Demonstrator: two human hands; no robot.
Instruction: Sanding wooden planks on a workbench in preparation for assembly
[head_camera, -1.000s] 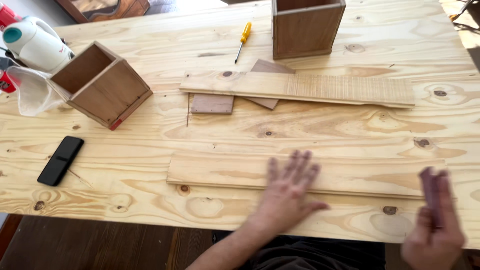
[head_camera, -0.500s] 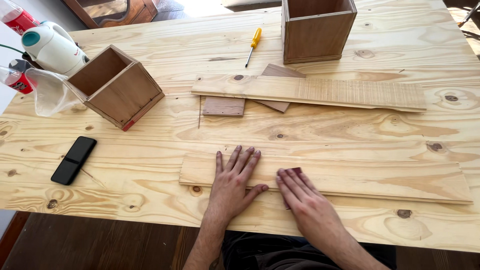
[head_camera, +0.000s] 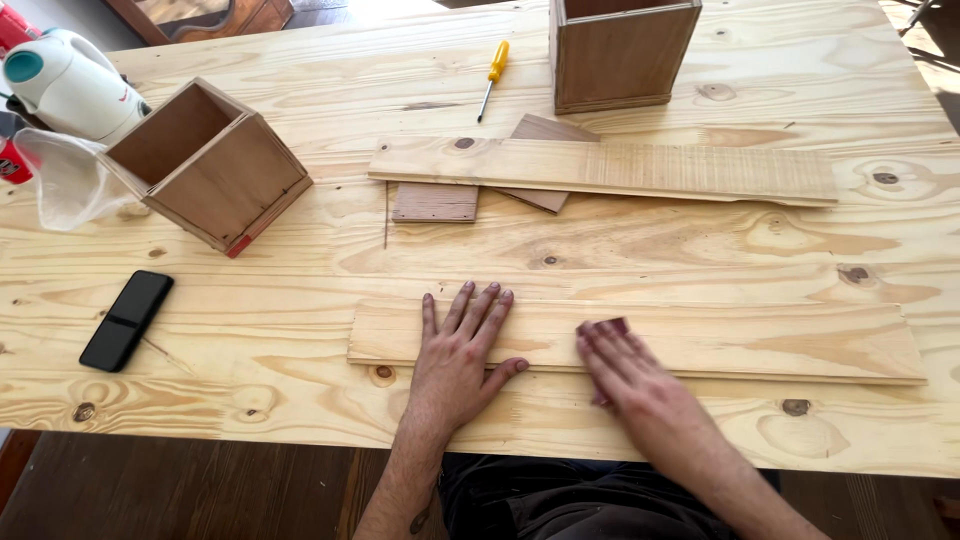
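Note:
A long pale wooden plank (head_camera: 760, 340) lies flat near the front edge of the pine table (head_camera: 620, 245). My left hand (head_camera: 458, 352) rests flat on the plank's left end, fingers spread. My right hand (head_camera: 620, 362) is blurred and presses a small reddish-brown piece of sandpaper (head_camera: 606, 327) against the plank, just right of the left hand. Only a corner of the sandpaper shows past the fingertips.
A second plank (head_camera: 640, 168) lies further back over two small brown boards (head_camera: 436, 202). An open wooden box (head_camera: 205, 165) lies on its side at left, another box (head_camera: 620, 50) stands at the back. A yellow screwdriver (head_camera: 492, 78), a black phone (head_camera: 127, 318), a white appliance (head_camera: 65, 85) and a clear plastic cup (head_camera: 62, 180) are nearby.
Both hands came down onto the near plank over the last second. The right hand now slides on it with the sandpaper under its fingers; the left hand stays flat.

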